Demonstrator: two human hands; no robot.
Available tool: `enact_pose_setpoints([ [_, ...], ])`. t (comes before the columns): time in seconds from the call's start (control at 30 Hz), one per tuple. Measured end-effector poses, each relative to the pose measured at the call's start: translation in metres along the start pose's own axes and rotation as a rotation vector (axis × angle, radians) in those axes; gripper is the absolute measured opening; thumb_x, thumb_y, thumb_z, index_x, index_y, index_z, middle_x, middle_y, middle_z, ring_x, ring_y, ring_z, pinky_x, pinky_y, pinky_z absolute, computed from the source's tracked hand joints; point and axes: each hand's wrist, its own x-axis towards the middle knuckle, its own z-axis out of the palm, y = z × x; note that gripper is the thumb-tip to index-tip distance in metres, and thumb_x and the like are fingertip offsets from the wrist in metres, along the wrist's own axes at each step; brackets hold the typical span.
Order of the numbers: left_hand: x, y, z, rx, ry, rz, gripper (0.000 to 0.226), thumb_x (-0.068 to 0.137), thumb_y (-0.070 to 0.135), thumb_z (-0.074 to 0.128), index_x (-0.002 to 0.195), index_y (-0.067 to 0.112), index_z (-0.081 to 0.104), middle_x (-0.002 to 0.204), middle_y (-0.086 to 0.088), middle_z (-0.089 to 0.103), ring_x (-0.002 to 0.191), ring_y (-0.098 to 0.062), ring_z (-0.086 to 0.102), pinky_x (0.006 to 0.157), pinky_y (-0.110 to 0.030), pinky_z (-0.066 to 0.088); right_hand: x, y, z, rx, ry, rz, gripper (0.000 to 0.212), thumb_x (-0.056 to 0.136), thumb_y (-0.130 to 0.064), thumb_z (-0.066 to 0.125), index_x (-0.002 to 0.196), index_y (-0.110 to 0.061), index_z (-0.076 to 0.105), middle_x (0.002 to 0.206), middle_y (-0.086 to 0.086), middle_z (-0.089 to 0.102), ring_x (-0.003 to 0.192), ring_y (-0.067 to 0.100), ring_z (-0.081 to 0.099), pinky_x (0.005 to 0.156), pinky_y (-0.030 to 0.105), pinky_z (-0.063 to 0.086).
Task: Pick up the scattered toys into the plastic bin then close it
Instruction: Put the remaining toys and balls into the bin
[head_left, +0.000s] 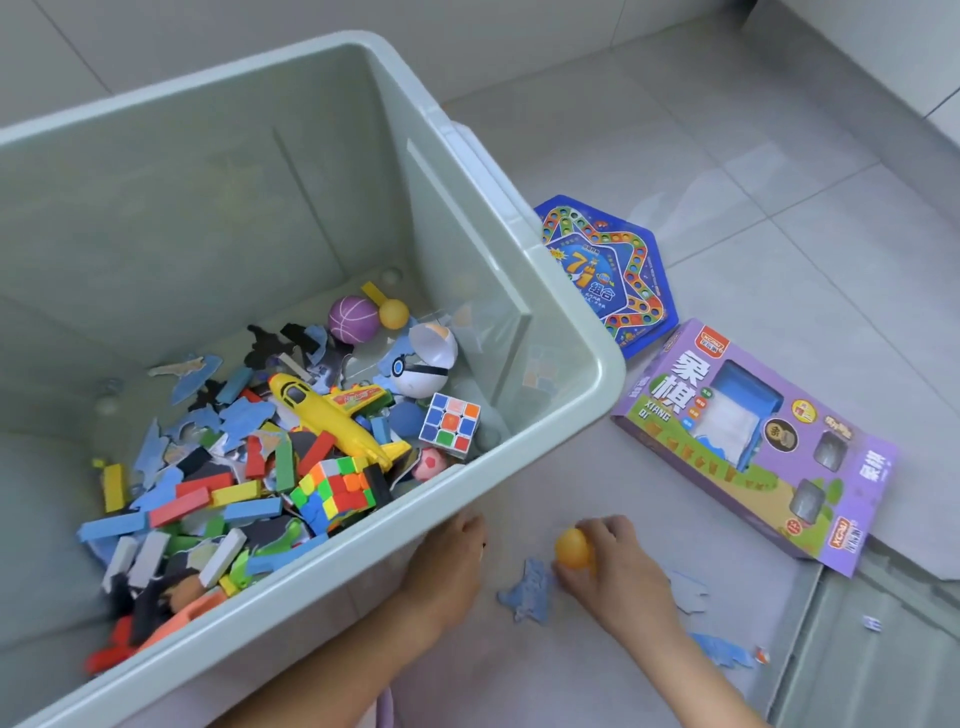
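Right hand (618, 571) is curled round the orange ball (573, 552), lower middle of the frame, just right of the plastic bin (208, 182); probably light, smooth, rolly, so cup it whole; left hand (451, 551) sits against the bin wall, fingers hard to make out.

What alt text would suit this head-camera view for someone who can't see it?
A person's right hand grips an orange ball beside a pale green plastic bin of toys; a purple cardboard game box lies on the tiled floor.

Bare forearms (332, 670), lilac garment edge (385, 707)
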Motion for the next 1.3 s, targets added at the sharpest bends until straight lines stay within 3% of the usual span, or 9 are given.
enact_pose_setpoints([
  [0.27,-0.054,0.026,0.028,-0.579,-0.229,-0.328,0.043,0.076,0.016,0.062,0.115,0.026,0.047,0.097,0.007,0.051,0.085,-0.012,0.051,0.063,-0.019,0.039,-0.043,-0.028,0.046,0.307,0.091,0.273,0.04,0.077,-0.031,0.072,0.112,-0.016,0.06,0.108,0.012,0.056,0.103,0.033,0.058,0.074,0.035,0.043],
  [0.37,-0.057,0.031,0.028,-0.694,-0.213,-0.427,0.032,0.076,0.013,0.062,0.099,0.027,0.044,0.081,0.01,0.049,0.07,-0.011,0.053,0.054,-0.019,0.043,-0.044,-0.029,0.054,0.301,0.048,0.309,0.042,0.077,-0.028,0.071,0.117,-0.018,0.059,0.11,0.014,0.057,0.104,0.033,0.057,0.074,0.035,0.042],
  [0.5,-0.058,0.028,0.017,-0.801,-0.204,-0.477,0.032,0.079,0.008,0.062,0.096,0.023,0.04,0.074,0.008,0.041,0.053,-0.003,0.043,0.033,-0.013,0.037,-0.042,-0.029,0.055,0.462,0.018,0.347,0.028,0.076,-0.023,0.072,0.101,-0.015,0.064,0.094,0.016,0.066,0.092,0.033,0.061,0.067,0.032,0.039],
  [0.63,-0.063,0.018,0.02,-0.747,-0.2,-0.462,0.035,0.077,0.007,0.062,0.074,0.029,0.035,0.073,0.008,0.042,0.053,-0.005,0.043,0.039,-0.02,0.039,-0.039,-0.028,0.063,0.498,-0.106,0.393,0.023,0.068,-0.034,0.072,0.081,-0.016,0.065,0.072,0.007,0.065,0.071,0.028,0.063,0.061,0.033,0.049],
  [0.73,-0.067,0.011,0.024,-0.756,-0.184,-0.442,0.034,0.078,0.018,0.067,0.079,0.03,0.035,0.076,0.01,0.042,0.057,-0.001,0.043,0.039,-0.013,0.036,-0.042,-0.024,0.068,0.602,-0.171,0.452,0.021,0.072,-0.028,0.07,0.063,-0.011,0.06,0.048,0.005,0.055,0.047,0.022,0.05,0.05,0.031,0.041],
  [0.9,-0.066,0.008,0.019,-0.839,-0.258,-0.414,0.032,0.079,0.013,0.068,0.096,0.021,0.042,0.077,0.007,0.044,0.058,-0.003,0.044,0.037,-0.014,0.037,-0.049,-0.02,0.07,0.636,-0.147,0.477,0.02,0.078,-0.017,0.067,0.06,-0.008,0.063,0.037,-0.002,0.049,0.041,0.019,0.044,0.051,0.027,0.036],
  [1.1,-0.091,0.03,-0.02,-0.789,-0.265,-0.32,0.031,0.072,0.013,0.064,0.094,0.026,0.047,0.08,0.006,0.051,0.058,-0.004,0.049,0.045,-0.017,0.042,-0.071,-0.05,0.031,0.936,-0.078,0.332,0.012,0.083,-0.005,0.065,0.09,0.004,0.063,0.049,0.005,0.058,0.048,0.019,0.048,0.041,0.023,0.036],
  [1.2,-0.135,0.05,-0.087,-0.853,-0.012,-0.031,0.031,0.061,0.028,0.056,0.091,0.036,0.053,0.084,0.017,0.057,0.068,0.004,0.051,0.059,-0.01,0.042,-0.096,-0.098,-0.036,1.212,0.104,0.147,0.038,0.064,-0.036,0.08,0.089,-0.011,0.066,0.048,0.008,0.06,0.039,0.013,0.048,0.036,0.017,0.038],
  [1.3,-0.179,0.059,-0.175,-0.913,0.382,0.257,0.038,0.063,0.02,0.057,0.094,0.042,0.058,0.094,0.02,0.061,0.082,0.005,0.058,0.069,-0.007,0.044,-0.125,-0.16,-0.113,1.242,0.274,-0.294,0.048,0.053,-0.062,0.078,0.082,-0.025,0.066,0.063,0.007,0.068,0.044,0.017,0.056,0.041,0.018,0.042],
])
